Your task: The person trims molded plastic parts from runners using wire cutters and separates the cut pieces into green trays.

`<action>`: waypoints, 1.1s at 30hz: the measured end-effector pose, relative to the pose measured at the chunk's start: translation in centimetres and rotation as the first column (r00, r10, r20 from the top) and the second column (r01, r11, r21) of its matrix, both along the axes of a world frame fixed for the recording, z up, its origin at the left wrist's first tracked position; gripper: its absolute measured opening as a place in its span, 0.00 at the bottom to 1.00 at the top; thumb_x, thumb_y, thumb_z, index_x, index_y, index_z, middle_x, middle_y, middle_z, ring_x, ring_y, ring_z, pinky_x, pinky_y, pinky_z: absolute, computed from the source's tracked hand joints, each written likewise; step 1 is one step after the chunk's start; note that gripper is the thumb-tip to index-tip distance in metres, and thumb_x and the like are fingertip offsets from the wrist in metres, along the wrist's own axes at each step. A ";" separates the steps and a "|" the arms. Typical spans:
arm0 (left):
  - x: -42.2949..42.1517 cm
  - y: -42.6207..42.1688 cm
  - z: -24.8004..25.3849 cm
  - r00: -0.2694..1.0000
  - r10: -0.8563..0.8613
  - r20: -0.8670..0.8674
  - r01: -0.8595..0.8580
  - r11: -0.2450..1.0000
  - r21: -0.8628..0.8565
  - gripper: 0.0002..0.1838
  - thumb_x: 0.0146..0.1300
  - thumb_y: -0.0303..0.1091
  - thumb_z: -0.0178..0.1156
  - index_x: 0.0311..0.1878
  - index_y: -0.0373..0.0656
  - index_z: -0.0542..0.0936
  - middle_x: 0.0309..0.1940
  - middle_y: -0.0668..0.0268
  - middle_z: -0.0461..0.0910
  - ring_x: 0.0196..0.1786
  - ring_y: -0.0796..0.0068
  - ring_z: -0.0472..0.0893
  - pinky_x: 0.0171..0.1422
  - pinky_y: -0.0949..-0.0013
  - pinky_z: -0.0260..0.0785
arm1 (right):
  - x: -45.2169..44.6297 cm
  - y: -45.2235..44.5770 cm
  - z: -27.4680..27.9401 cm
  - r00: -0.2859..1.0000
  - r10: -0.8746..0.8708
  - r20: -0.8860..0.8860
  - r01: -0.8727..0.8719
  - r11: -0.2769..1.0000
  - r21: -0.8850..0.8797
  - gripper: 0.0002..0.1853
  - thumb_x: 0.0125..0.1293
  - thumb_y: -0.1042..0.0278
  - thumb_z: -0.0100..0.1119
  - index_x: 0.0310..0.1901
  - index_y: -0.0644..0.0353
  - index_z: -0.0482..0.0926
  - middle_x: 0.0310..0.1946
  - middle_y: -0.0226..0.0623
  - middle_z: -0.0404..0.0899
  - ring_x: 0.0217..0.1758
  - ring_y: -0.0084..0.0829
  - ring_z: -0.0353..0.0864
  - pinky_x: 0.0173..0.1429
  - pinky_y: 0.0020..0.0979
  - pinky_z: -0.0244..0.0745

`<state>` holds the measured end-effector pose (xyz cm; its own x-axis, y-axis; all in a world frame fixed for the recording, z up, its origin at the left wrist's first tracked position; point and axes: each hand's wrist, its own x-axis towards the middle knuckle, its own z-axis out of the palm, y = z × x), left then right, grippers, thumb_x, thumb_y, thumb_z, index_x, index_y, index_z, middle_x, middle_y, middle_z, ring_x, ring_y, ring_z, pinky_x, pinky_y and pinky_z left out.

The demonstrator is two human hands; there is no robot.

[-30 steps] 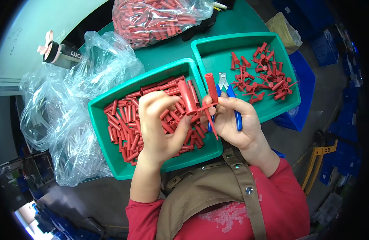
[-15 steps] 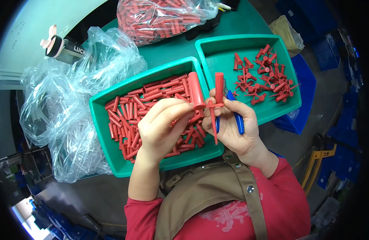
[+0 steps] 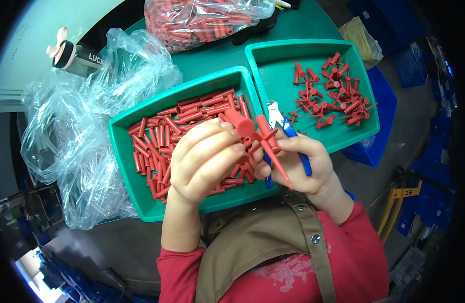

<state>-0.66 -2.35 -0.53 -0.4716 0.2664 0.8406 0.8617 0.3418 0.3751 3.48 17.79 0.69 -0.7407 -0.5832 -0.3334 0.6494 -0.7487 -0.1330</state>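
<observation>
My left hand (image 3: pixel 199 156), fingers curled closed, grips a red plastic tube (image 3: pixel 238 121) whose wide round end faces me. Close beside it, a red spiked plastic piece (image 3: pixel 277 159) with thin cross arms is pinched in my right hand (image 3: pixel 310 161); its point slants down to the right. Blue-handled pliers (image 3: pixel 304 154) also sit in my right hand, metal jaws upward. Whether the two red parts touch is unclear. Below my hands, a green bin (image 3: pixel 134 204) holds many loose red tubes.
A second green bin (image 3: pixel 272 65) at right holds red pieces with spikes. A clear bag of red tubes (image 3: pixel 207 22) lies at the back. Crumpled clear plastic (image 3: pixel 86 141) and a bottle (image 3: pixel 78 58) are at left. A blue bin (image 3: pixel 386 121) stands beyond the right bin.
The red tube has tipped so its wide end turns toward me. The spiked piece has tilted, its point swinging right. The pliers' jaws show more.
</observation>
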 end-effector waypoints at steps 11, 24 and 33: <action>-0.1 -0.2 0.3 1.000 0.025 0.014 -0.025 0.999 -0.046 0.15 0.53 0.23 0.68 0.45 0.41 0.83 0.44 0.61 0.82 0.49 0.63 0.82 0.56 0.58 0.81 | -0.5 4.3 3.3 0.432 0.749 -0.502 -0.193 0.620 0.760 0.19 0.63 0.66 0.63 0.51 0.70 0.75 0.38 0.41 0.81 0.38 0.29 0.81 0.44 0.30 0.75; -0.1 -0.1 0.2 0.999 -0.033 0.031 0.036 0.994 -0.105 0.16 0.50 0.23 0.67 0.45 0.39 0.84 0.45 0.60 0.82 0.49 0.62 0.82 0.58 0.57 0.79 | -1.1 3.1 2.6 0.530 0.731 -0.429 -0.278 0.628 0.727 0.19 0.65 0.64 0.61 0.52 0.70 0.75 0.36 0.39 0.81 0.37 0.25 0.79 0.42 0.26 0.73; -0.1 -0.1 0.3 0.998 -0.025 0.055 0.032 0.990 -0.136 0.16 0.48 0.23 0.67 0.44 0.40 0.85 0.44 0.62 0.82 0.50 0.63 0.82 0.58 0.58 0.79 | -0.9 3.0 3.1 0.640 0.699 -0.318 -0.402 0.658 0.637 0.17 0.66 0.66 0.58 0.50 0.71 0.75 0.35 0.41 0.81 0.35 0.27 0.80 0.41 0.26 0.74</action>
